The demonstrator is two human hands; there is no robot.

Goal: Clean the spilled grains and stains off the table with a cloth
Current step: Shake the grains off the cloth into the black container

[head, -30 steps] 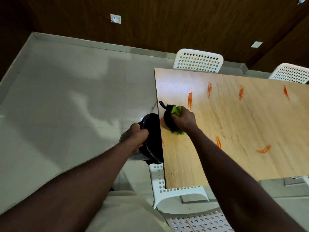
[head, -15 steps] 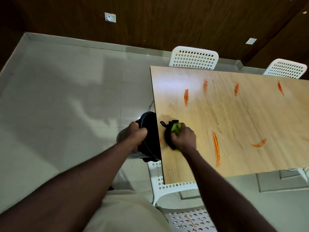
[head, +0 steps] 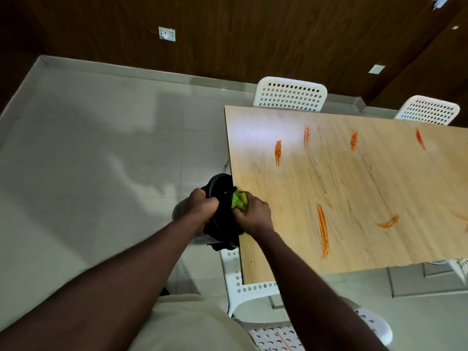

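The right hand (head: 254, 215) clutches a bunched green cloth (head: 239, 200) at the left edge of the light wooden table (head: 367, 193), over the black round bin (head: 217, 184) gripped by the left hand (head: 202, 205). Orange smeared stains (head: 322, 229) lie right of that grip, a white perforated plastic chair (head: 241, 287) sits just below it, and grey tiled floor (head: 88, 173) opens leftward.

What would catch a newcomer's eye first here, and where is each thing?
The orange smears streaked across the wooden table stand out most. At the table's left edge, the right hand grips a green cloth next to a black bin, which the left hand holds by its rim.
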